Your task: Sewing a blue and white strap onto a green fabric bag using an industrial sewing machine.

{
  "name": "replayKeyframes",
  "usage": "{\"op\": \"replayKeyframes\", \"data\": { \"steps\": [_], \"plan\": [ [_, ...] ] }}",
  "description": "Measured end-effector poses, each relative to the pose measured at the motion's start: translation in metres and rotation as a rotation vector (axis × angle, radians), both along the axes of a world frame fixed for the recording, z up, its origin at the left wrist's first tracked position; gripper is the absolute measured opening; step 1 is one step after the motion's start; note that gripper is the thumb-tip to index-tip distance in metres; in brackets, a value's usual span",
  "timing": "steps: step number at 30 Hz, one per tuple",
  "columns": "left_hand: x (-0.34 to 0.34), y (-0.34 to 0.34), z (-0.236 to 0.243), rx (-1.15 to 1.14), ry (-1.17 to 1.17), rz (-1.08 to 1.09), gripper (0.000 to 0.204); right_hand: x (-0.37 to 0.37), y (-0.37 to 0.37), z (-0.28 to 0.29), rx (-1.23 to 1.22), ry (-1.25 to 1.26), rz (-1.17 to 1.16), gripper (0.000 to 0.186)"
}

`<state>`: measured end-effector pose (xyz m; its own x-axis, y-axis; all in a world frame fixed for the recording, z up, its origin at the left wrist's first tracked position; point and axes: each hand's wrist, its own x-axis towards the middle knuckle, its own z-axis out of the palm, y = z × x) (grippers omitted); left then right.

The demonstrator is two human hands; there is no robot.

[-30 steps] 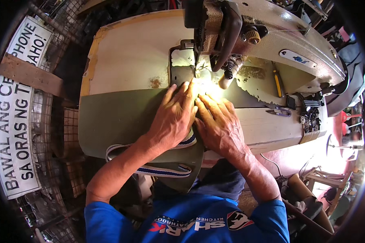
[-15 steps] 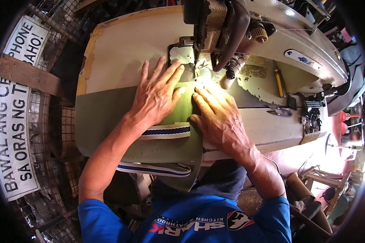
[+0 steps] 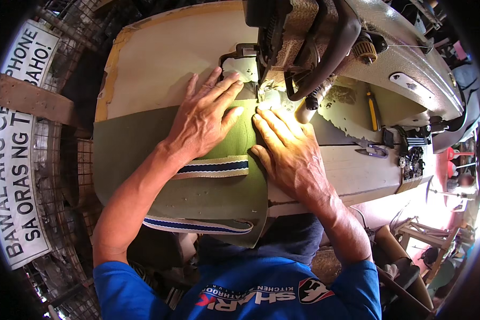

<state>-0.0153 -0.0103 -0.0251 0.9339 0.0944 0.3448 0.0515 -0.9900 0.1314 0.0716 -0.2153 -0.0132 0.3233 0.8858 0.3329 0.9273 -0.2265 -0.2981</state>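
An olive-green fabric piece (image 3: 128, 160) lies across the sewing machine bed, its top right corner beside the lit needle and presser foot (image 3: 260, 92). My left hand (image 3: 202, 122) rests on it with fingers spread toward the machine's plate. My right hand (image 3: 288, 154) lies flat at the fabric's right edge, fingertips just below the needle, holding nothing. A blue-and-white striped strap (image 3: 213, 170) crosses the fabric under my left wrist; another length (image 3: 192, 225) runs along its lower part. The machine's speckled arm (image 3: 389, 58) overhangs the right side.
Yellow-handled pliers (image 3: 373, 109), thread snips (image 3: 372, 151) and several small metal bobbins (image 3: 411, 162) sit right of the needle. The pale board (image 3: 165, 58) has a taped edge. A wire-mesh rack (image 3: 80, 213) with a white sign and plank stands at left.
My left hand has moved left and up from beside the needle, its fingers spreading. The fabric has shifted slightly left, showing the upper strap. My right hand stays near the needle.
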Motion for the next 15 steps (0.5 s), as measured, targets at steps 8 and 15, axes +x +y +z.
{"op": "replayKeyframes", "data": {
  "steps": [8, 15],
  "plan": [
    [0.0018, 0.0002, 0.0015, 0.006, -0.020, -0.002, 0.044, -0.0002, 0.0015, 0.0015, -0.010, 0.025, -0.014, 0.050],
    [0.0027, -0.0045, 0.0080, 0.060, -0.094, -0.027, 0.043, -0.0019, 0.0001, 0.0005, 0.001, 0.024, -0.024, 0.048]
  ]
}}
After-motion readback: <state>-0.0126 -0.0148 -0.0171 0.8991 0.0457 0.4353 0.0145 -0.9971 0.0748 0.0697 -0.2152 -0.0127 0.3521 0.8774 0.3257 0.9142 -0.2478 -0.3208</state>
